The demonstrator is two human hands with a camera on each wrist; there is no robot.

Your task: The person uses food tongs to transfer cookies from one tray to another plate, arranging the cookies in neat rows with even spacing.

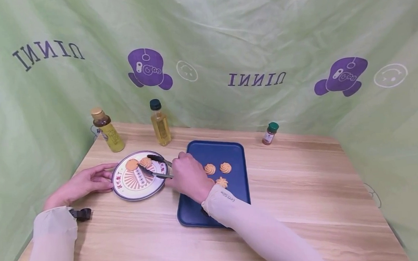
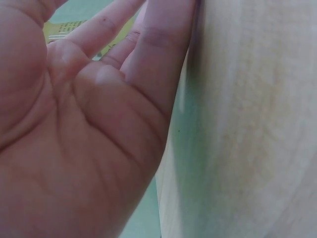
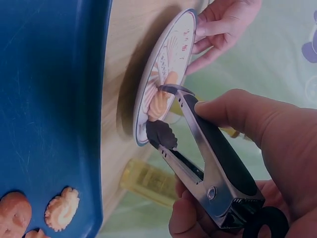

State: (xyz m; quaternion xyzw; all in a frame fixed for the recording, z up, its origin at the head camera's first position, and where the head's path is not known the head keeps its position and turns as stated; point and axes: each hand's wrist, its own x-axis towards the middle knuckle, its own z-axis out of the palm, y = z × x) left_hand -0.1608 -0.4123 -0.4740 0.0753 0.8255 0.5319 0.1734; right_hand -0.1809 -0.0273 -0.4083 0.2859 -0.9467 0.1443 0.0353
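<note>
My right hand (image 1: 191,177) grips a pair of metal tongs (image 3: 203,148) with dark tips. Between the tips, on the left side of the tray, is a swirled cookie (image 1: 146,162) at the plate's upper part; whether both tips press it I cannot tell. Beside it on the patterned white plate (image 1: 123,187) lies a flat round cookie (image 1: 131,164). My left hand (image 1: 88,180) touches the plate's left rim, its fingers fairly straight and the palm facing inward in the left wrist view. Under my right forearm, the blue tray (image 1: 231,147) bears several cookies (image 1: 225,167), one partly hidden.
Behind the plate stand a yellow-green bottle (image 1: 113,138) with a tan cap and an oil bottle (image 1: 161,129) with a dark cap. A small green-capped spice jar (image 1: 270,133) is at the back right. Green printed cloth (image 1: 207,106) hangs around the wooden table (image 1: 298,181).
</note>
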